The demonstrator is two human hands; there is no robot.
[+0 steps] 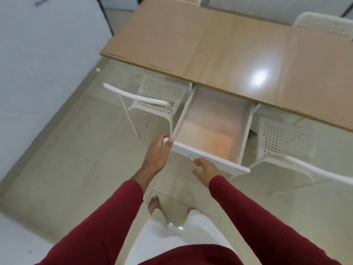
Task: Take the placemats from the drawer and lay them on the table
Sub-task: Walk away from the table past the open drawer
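Note:
A white drawer (pixel 219 159) stands pulled out from under the light wooden table (pixel 244 54). Its inside (pixel 214 121) is pale with a blurred orange patch near the front; I cannot tell whether a mat lies there. My left hand (pixel 159 150) grips the drawer front's left corner, thumb on top. My right hand (pixel 205 169) is just below the front panel beside the small metal handle (pixel 189 156), fingers apart and holding nothing. Flat tan sheets that look like placemats (pixel 158 35) lie on the table's left part, with layered edges showing. A darker tan area (pixel 321 73) covers the right part.
A white perforated chair (pixel 152 100) stands left of the drawer and another (pixel 286 144) right of it, both close to the drawer's sides. Further white chairs (pixel 324 23) stand at the table's far side. I stand on a pale tiled floor (pixel 66 159); a wall (pixel 38 54) is on the left.

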